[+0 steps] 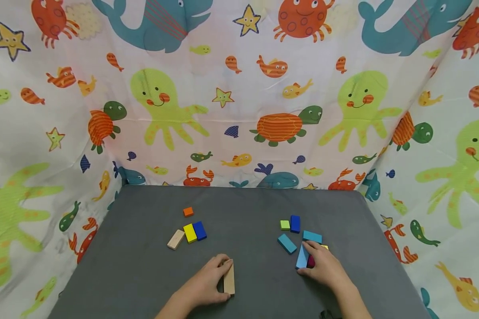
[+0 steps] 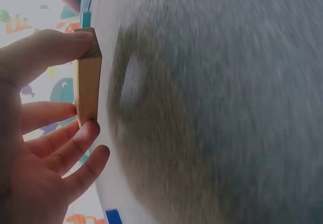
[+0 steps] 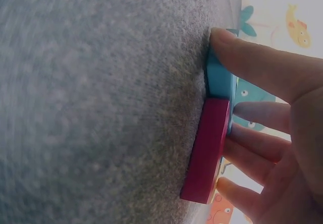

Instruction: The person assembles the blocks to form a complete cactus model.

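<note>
1 wooden block (image 1: 229, 280) gripped, left hand (image 1: 206, 282); 1 blue triangle (image 1: 302, 258) pinched, right hand (image 1: 326, 268). Table (image 1: 263, 283) leaves room between; far edge (image 1: 239, 189) well beyond.

The bare left hand (image 1: 205, 282) and right hand (image 1: 324, 266) have slender, round-tipped fingers (image 2: 87, 169) and uncovered forearms (image 1: 352, 299).

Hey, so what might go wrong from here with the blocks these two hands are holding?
The left hand pinches the long wooden block at its ends, so it might twist or slip if the grip eases. The right hand grips a light blue block with a magenta block right beside it, so moving one could drag the other. That hand also sits close to a second light blue block beyond, which it may nudge.
</note>
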A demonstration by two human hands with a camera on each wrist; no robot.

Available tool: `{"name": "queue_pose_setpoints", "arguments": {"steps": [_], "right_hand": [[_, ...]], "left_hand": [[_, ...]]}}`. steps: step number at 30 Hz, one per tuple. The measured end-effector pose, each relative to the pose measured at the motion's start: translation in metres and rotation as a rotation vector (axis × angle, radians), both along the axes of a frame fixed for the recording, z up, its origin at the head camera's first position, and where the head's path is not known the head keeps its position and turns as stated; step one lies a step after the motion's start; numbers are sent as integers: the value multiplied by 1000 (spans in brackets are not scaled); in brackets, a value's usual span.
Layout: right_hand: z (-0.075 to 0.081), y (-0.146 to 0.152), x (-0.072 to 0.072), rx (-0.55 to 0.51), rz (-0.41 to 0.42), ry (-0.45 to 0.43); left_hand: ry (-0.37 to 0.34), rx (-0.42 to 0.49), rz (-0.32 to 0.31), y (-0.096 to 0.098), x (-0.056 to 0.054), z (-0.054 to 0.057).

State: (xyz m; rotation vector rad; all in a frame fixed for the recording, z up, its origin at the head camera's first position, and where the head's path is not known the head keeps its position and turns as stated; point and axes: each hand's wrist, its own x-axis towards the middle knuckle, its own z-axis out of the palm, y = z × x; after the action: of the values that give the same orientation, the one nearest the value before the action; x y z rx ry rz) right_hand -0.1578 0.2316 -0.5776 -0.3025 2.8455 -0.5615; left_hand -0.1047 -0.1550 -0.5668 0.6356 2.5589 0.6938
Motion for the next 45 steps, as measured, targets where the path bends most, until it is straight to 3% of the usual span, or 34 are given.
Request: {"name": "queue_pose_setpoints", "arguments": {"steps": [7, 12, 19, 24, 30, 37, 41, 45], "right_hand": [[-3, -2, -1, 14, 0, 8], [-2, 0, -1, 30, -11, 7], [-1, 0, -1, 25, -10, -17], [-5, 2, -1, 23, -6, -21], [-7, 3, -2, 18, 0, -14], [-5, 4, -2, 17, -3, -10], [-3, 4, -2, 16, -13, -16], [3, 5, -3, -6, -18, -3]], "left_hand": [[14, 9, -35, 15, 5, -1], [35, 3, -70, 30, 2, 0], [52, -26, -131, 46, -1, -8], [31, -2, -141, 50, 0, -12], [17, -7, -122, 51, 0, -19], [-32, -43, -33, 48, 4, -24], [-15, -83, 11, 45, 11, -28], [13, -49, 27, 42, 16, -34]]}}
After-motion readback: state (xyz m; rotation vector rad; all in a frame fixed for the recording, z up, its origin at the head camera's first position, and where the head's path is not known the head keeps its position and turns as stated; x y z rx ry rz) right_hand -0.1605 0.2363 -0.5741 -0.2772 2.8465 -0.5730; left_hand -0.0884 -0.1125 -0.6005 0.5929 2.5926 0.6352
